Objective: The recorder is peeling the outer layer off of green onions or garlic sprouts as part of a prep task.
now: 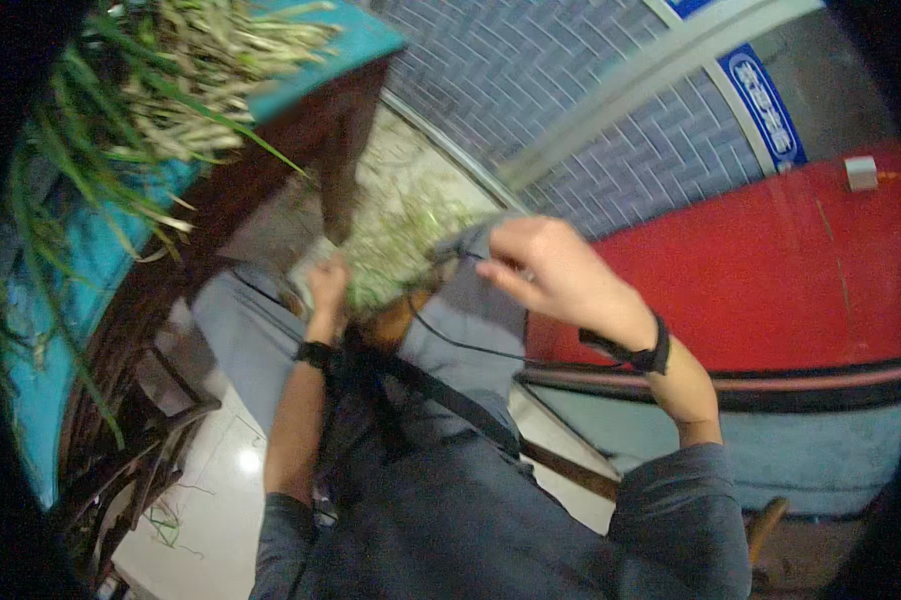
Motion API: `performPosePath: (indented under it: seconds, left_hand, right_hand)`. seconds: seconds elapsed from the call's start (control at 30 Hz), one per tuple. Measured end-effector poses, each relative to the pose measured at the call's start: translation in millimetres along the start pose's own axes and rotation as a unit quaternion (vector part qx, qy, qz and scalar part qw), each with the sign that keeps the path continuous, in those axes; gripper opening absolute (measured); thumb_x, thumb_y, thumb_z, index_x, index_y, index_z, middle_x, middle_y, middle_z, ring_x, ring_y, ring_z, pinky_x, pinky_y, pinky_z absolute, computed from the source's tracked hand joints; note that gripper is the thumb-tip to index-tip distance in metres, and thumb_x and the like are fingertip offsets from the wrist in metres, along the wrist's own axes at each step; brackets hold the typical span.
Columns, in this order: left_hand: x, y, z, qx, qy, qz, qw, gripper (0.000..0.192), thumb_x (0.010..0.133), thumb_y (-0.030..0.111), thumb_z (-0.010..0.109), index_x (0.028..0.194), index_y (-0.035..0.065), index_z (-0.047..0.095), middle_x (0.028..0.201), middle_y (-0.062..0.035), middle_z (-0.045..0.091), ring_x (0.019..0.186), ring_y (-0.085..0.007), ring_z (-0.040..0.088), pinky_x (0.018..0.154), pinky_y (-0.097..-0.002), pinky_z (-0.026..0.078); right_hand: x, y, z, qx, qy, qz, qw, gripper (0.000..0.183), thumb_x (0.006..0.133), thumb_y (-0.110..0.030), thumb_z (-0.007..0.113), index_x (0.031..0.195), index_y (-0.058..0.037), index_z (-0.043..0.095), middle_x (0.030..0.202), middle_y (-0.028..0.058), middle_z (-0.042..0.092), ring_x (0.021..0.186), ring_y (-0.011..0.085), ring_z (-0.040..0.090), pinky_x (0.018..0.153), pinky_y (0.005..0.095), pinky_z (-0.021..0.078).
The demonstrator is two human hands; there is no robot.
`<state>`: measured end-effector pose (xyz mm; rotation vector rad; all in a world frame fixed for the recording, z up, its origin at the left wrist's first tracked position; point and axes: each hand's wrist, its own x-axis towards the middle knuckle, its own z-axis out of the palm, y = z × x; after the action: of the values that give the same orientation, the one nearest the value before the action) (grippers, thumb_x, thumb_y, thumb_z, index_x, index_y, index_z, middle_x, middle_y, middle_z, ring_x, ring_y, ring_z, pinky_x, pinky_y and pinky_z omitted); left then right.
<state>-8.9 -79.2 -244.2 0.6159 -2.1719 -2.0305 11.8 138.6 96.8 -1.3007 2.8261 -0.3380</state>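
Note:
My left hand (pixel 327 285) is curled, low between my knees, at the near edge of a pile of pale green plant trimmings (pixel 398 240). Blur hides whether its fingers hold anything. My right hand (pixel 548 262) is raised over my right knee, its fingers bent and the thumb below them. Nothing plain shows in it, but the inside of the grip is hidden. Up to the left, scallions (pixel 195 82) with long green leaves and pale stalks lie heaped on a turquoise tabletop (pixel 353 30). Some leaves hang over the table's edge.
A dark wooden table leg (pixel 339 187) stands beside the trimmings. Wooden chair parts (pixel 165 427) are at the lower left. A red panel (pixel 758 277) and a grey brick-patterned wall (pixel 533 82) are on the right and ahead. A thin black cable (pixel 458 343) crosses my lap towards my right wrist.

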Motion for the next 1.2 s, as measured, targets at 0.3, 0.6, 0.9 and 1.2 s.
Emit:
performPosePath:
  seconds: [0.3,0.6,0.9,1.2]
  left_hand:
    - [-8,31,-14,-0.052,-0.035,-0.127,0.99,0.031,0.092,0.021,0.053,0.069,0.0012,0.058,0.062,-0.0025,0.057,0.056,-0.0092,0.049,0.053,-0.025,0.037]
    - [-3,27,-29,-0.049,-0.049,-0.14,0.988,0.02,0.088,0.016,0.053,0.075,0.002,0.057,0.069,-0.004,0.059,0.054,-0.0089,0.05,0.048,-0.0254,0.038]
    - [-7,28,-28,-0.154,-0.044,-0.159,0.974,0.015,0.086,0.015,0.052,0.077,0.0039,0.056,0.069,-0.0035,0.059,0.052,-0.0087,0.052,0.045,-0.0235,0.038]
    - [-10,29,-31,-0.128,-0.062,-0.175,0.974,0.02,0.088,0.019,0.052,0.078,0.0031,0.058,0.068,-0.0039,0.059,0.05,-0.0095,0.05,0.044,-0.0237,0.038]
  right_hand:
    - [-180,-15,139,0.157,-0.29,0.198,0.923,0.015,0.072,-0.012,0.061,0.069,0.0007,0.055,0.068,0.0194,0.055,0.068,0.0385,0.056,0.06,0.0458,0.044]
    - [-195,-54,148,0.221,-0.103,0.197,0.95,0.014,0.073,-0.012,0.059,0.073,0.0004,0.054,0.069,0.0164,0.054,0.066,0.0357,0.054,0.06,0.0421,0.0442]
    - [-174,-81,138,0.325,-0.006,0.272,0.906,0.039,0.082,-0.017,0.059,0.115,0.002,0.047,0.107,0.0214,0.048,0.105,0.0353,0.047,0.091,0.0384,0.0381]
    - [-177,-63,153,0.479,-0.186,0.375,0.772,0.02,0.093,-0.014,0.042,0.095,0.001,0.055,0.077,0.0074,0.055,0.073,0.0144,0.048,0.068,0.0303,0.0415]
